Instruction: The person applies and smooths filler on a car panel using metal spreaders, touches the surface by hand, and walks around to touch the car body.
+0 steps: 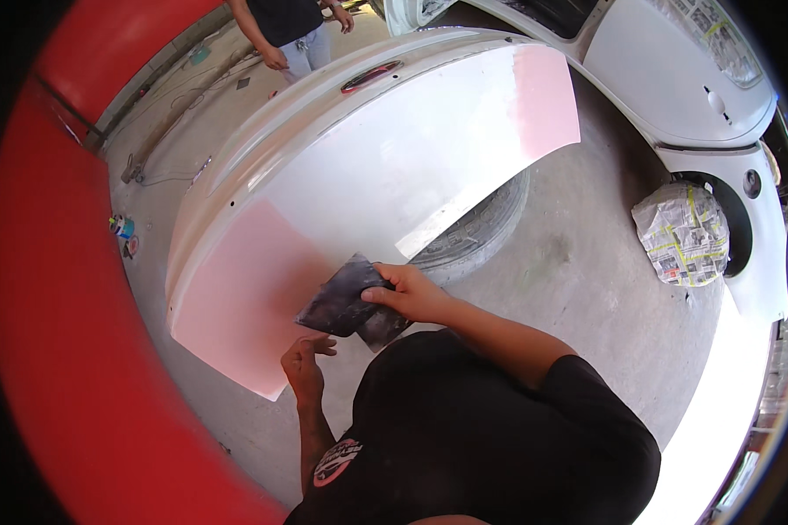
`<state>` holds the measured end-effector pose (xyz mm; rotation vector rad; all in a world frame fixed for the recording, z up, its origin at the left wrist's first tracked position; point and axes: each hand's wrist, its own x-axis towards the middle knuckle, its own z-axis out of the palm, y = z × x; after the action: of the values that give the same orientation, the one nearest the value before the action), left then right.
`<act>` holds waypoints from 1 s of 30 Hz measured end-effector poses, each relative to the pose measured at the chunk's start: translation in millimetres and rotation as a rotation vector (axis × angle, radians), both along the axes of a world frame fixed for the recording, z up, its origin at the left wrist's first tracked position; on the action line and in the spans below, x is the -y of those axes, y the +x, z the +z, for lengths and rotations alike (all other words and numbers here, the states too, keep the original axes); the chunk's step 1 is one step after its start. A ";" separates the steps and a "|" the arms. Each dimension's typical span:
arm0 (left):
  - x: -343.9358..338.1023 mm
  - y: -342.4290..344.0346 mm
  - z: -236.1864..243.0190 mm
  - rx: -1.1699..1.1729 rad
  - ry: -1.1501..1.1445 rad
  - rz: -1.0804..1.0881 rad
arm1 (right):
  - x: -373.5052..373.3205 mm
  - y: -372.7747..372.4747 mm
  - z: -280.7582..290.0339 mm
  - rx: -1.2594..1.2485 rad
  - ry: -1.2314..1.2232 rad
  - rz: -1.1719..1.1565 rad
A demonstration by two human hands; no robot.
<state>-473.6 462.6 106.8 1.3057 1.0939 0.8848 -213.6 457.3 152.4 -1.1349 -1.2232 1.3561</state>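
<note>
A dark sheet [337, 297] is gripped between thumb and fingers by the right hand [409, 296], at the panel's [385, 166] near edge, beside its left pink patch [245, 276]. The left hand [305, 366] is held half open, fingers bent, near the panel's same edge. A tyre [490, 227] is partly covered by the panel; beyond the panel, a person [293, 31] is seen.

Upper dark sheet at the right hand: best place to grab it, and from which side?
Likely the free left corner, coming from the person's left and pinching across both faces. The upper dark sheet looks thin and flat, and the right hand already holds its right side. The left hand is close to that free corner.
</note>
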 end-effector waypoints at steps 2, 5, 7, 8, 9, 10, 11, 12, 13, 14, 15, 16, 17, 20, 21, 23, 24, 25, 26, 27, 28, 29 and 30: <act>15.2 9.6 -43.3 -0.032 -0.233 -0.042 | 23.3 41.8 -3.4 0.005 -0.032 -0.162; 67.2 0.4 -136.8 -0.187 -0.776 -0.025 | 68.9 100.4 -11.1 -0.040 -0.094 -0.375; 72.4 17.9 -147.6 -0.181 -0.781 -0.033 | 94.5 129.0 -23.8 -0.046 -0.084 -0.433; 69.2 21.5 -142.4 -0.182 -0.776 -0.048 | 106.9 135.8 -26.4 -0.058 -0.065 -0.500; 72.5 37.5 -139.3 -0.173 -0.776 -0.069 | 125.3 152.1 -32.0 -0.065 -0.060 -0.510; 77.4 52.9 -136.2 -0.163 -0.777 -0.086 | 142.6 166.8 -41.5 -0.086 -0.060 -0.562; 81.4 67.4 -133.2 -0.156 -0.779 -0.103 | 159.2 178.8 -48.5 -0.109 -0.063 -0.615; 86.4 80.9 -130.3 -0.147 -0.783 -0.116 | 173.9 188.9 -49.7 -0.120 -0.089 -0.679; 92.0 93.5 -127.6 -0.136 -0.786 -0.128 | 186.2 199.3 -53.6 -0.127 -0.088 -0.680; 92.4 104.1 -123.6 -0.130 -0.787 -0.142 | 195.0 206.9 -59.7 -0.111 -0.110 -0.711; 92.9 113.9 -119.6 -0.122 -0.789 -0.156 | 201.4 213.0 -63.9 -0.095 -0.132 -0.740; 93.3 122.9 -115.5 -0.115 -0.791 -0.169 | 205.8 217.7 -65.9 -0.105 -0.130 -0.742; 95.1 132.9 -111.3 -0.106 -0.797 -0.182 | 211.6 222.6 -67.2 -0.062 -0.121 -0.766; 95.1 161.3 -96.9 -0.080 -0.811 -0.219 | 226.3 233.9 -70.8 -0.022 -0.110 -0.808; 92.2 171.2 -91.3 -0.071 -0.814 -0.232 | 229.1 237.2 -71.7 -0.018 -0.107 -0.824; 86.0 189.9 -80.4 -0.054 -0.822 -0.255 | 231.6 240.2 -71.4 -0.067 -0.121 -0.833; 82.5 198.7 -75.2 -0.046 -0.826 -0.266 | 230.7 241.7 -72.3 -0.108 -0.135 -0.841; 75.3 212.5 -69.0 -0.045 -0.835 -0.284 | 229.9 244.5 -73.7 -0.121 -0.140 -0.851; 72.7 226.9 -55.1 -0.039 -0.840 -0.299 | 229.5 246.7 -73.6 -0.141 -0.121 -0.837; 62.6 244.7 -43.0 -0.085 -0.676 -0.398 | 228.4 248.4 -73.1 -0.161 -0.101 -0.823; 51.6 264.2 -29.6 -0.129 -0.511 -0.495 | 226.6 249.1 -71.3 -0.169 -0.101 -0.828; 44.2 285.6 -19.8 -0.140 -0.513 -0.515 | 224.6 252.9 -70.3 -0.180 -0.102 -0.833; 39.5 301.2 -12.0 -0.099 -0.461 -0.583 | 219.4 254.6 -70.1 -0.191 -0.103 -0.824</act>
<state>-172.4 423.0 94.8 1.1838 0.8509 0.1223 40.9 237.9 82.3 -1.3373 -0.4457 0.8611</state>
